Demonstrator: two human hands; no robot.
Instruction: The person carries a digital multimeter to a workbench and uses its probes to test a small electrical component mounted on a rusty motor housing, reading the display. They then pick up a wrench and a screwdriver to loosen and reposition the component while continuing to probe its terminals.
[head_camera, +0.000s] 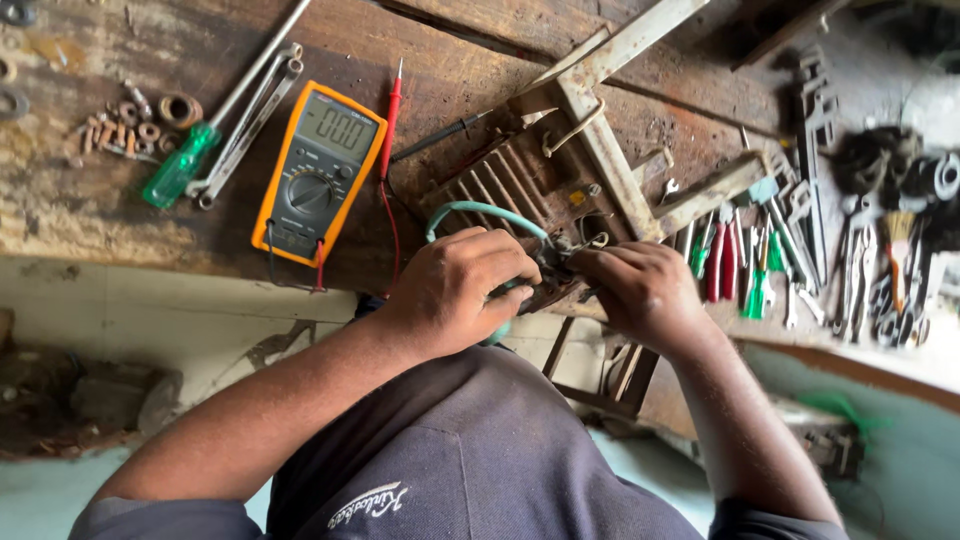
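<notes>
Left hand: your left hand (462, 285) sits at the near edge of the bench (130, 215), fingers curled shut around a green cable (480, 209) that arches up from your knuckles and bends back down toward your fingertips.
Right hand: your right hand (635, 290) lies just beside the left, fingers pinched narrow on a small dark part at the cable's end; what exactly the fingertips grip is too small to tell.
Meeting point: both hands come together over the near corner of a rusty ribbed metal unit (510, 180), which lies just beyond your knuckles, touching or nearly so.
Frame: a pale, worn metal frame (605, 130) lies across the ribbed unit, slanting away from your right hand toward the far side.
Meter: a yellow multimeter (318, 170) lies flat to the left of your left hand, well apart from it, display lit.
Probes: a red probe (390, 120) lies just beside the meter's right edge; a black probe (440, 135) points toward the ribbed unit.
Far left: a green-handled screwdriver (180, 165), long spanners (250, 110) and a scatter of rusty washers and nuts (135, 120).
Right side: a row of hand tools (760, 260) with red and green grips, just past your right hand.
</notes>
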